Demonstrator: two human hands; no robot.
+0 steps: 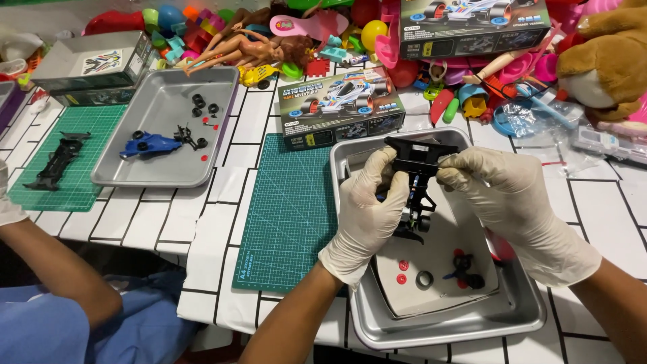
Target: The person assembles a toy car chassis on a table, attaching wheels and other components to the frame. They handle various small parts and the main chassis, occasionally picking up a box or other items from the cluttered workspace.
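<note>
Both my hands wear pale gloves and hold a black toy car chassis upright above a metal tray. My left hand grips its left side and my right hand pinches its top right edge. A small wheel assembly hangs at the chassis's lower end. In the tray lie two red gears, a black tyre and a small axle part with wheels on a white sheet. A green cutting mat lies left of the tray.
A model car kit box stands behind the tray. A second metal tray holds a blue car body and black parts. Another person's arm rests at the left by a second green mat with a black chassis. Toys pile along the back.
</note>
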